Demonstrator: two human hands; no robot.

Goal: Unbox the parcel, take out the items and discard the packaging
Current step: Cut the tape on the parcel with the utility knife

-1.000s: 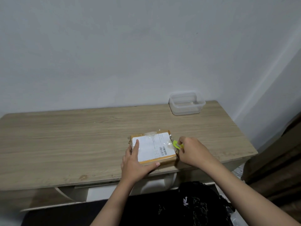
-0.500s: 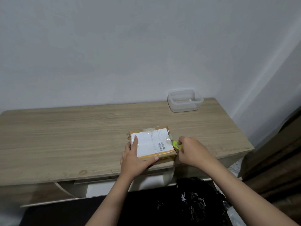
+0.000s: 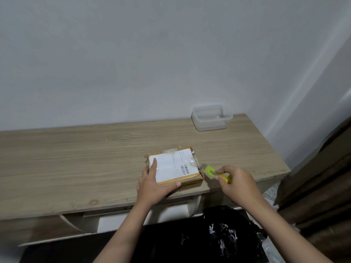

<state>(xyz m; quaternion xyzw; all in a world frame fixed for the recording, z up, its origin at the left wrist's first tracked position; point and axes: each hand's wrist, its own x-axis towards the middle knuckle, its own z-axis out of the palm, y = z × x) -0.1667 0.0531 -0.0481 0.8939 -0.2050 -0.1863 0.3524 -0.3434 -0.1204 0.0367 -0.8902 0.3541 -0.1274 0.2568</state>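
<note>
Parcel [image 3: 173,166] lies flat at worktop [image 3: 76,160] front edge, left hand [image 3: 152,184] pressing it down, right hand [image 3: 237,184] in pinching grip on yellow cutter [image 3: 214,172], blade apparently at right seam: cut shallow, away from fingers.

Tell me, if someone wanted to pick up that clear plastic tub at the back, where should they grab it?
Probably by the rim of the clear tub, coming from above. It stands upright and open-topped near the wall, so the out-turned lip gives fingers a ledge.
</note>
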